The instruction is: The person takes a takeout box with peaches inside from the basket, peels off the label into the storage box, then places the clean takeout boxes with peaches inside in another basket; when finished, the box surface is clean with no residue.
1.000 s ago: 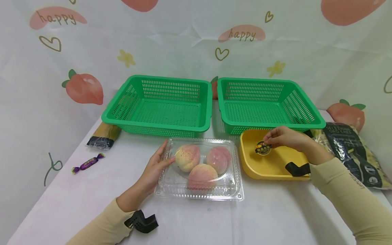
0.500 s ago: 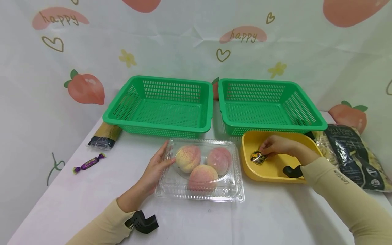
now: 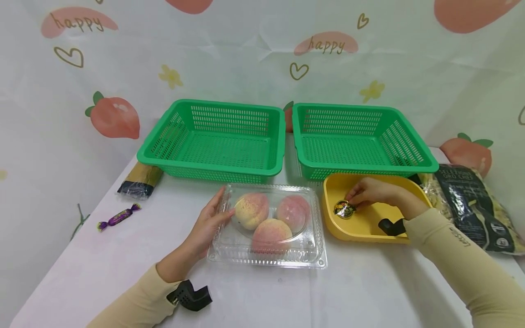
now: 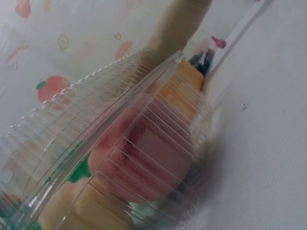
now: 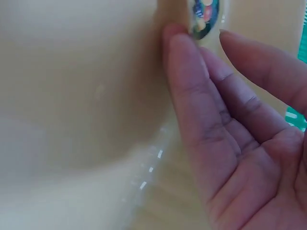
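In the head view, my left hand (image 3: pixel 209 225) grips the left side of a clear plastic clamshell box (image 3: pixel 301 259), its thumb over the lid. Inside sit a yellow-pink peach (image 3: pixel 251 211) and two pinker peaches (image 3: pixel 271 234), which show again through the ridged wall of the box (image 4: pixel 148 158) in the left wrist view. My right hand (image 3: pixel 379 193) reaches into a yellow basin (image 3: pixel 340 234), fingertips at a round black-and-gold sticker (image 3: pixel 343 209). The right wrist view shows a gap between thumb (image 5: pixel 264 62) and fingers, the sticker (image 5: pixel 206 17) just beyond them.
Two green baskets (image 3: pixel 211 171) (image 3: pixel 365 168) stand along the back. At left lie a brown-and-black packet (image 3: pixel 141 180) and a purple wrapped candy (image 3: pixel 119 217). A large black-printed bag (image 3: pixel 471 205) lies right of the basin.
My right hand has moved left and down inside the basin, bringing the sticker with it; over the last half second both barely move. My left hand and the box stay put.
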`<state>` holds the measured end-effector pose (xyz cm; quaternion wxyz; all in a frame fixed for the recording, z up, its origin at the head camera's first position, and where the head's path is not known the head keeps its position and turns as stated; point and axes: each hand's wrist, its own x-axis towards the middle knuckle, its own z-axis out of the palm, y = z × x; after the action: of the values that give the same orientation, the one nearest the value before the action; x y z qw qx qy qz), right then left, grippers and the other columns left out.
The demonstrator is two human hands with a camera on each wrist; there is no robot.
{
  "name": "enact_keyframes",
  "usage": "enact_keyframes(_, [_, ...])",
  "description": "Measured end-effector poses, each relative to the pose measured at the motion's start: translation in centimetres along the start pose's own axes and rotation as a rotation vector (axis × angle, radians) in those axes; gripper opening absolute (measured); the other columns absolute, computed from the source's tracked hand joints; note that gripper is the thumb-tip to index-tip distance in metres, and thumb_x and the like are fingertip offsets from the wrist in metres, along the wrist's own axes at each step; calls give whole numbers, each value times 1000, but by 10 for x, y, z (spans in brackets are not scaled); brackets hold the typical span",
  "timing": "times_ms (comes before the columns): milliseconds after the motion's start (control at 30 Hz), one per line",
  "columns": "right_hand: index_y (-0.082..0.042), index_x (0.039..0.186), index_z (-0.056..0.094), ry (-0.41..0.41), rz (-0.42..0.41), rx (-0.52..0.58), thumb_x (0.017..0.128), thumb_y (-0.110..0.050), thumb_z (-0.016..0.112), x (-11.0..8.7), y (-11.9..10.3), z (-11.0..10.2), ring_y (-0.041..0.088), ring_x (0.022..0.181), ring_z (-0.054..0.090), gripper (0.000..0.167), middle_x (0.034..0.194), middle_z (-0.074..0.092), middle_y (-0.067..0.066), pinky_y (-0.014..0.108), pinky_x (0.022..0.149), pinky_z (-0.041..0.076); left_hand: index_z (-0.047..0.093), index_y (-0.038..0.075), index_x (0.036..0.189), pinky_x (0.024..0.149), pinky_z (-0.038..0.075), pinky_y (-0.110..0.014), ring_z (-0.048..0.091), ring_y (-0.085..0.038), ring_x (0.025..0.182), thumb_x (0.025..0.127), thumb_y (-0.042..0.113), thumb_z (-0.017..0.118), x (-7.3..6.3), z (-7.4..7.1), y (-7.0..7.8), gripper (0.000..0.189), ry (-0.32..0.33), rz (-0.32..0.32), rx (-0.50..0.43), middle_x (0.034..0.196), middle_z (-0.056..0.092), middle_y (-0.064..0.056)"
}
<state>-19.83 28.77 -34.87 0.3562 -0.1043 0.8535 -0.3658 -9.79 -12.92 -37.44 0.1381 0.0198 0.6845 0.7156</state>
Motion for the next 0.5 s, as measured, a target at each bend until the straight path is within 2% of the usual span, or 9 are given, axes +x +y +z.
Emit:
enact_keyframes(267, [10, 113, 61, 34, -36, -63, 90, -15, 60, -12, -5, -6, 14, 92, 65, 34, 108, 68, 18, 33, 83, 55, 6, 24, 151, 115, 18, -50, -5, -26, 146, 94, 12, 49, -5, -1, 1, 73, 9, -56, -31, 158, -6, -2])
enact_keyframes(500, [8, 121, 57, 74, -56, -98, 92, -24, 59, -34, -13, -15, 29, 107, 62, 43, 121, 61, 23, 38, 88, 53, 4, 32, 150, 111, 26, -52, -7, -29, 145, 90, 12, 55, -18, 2, 2, 81, -5, -112, -22, 158, -10, 3])
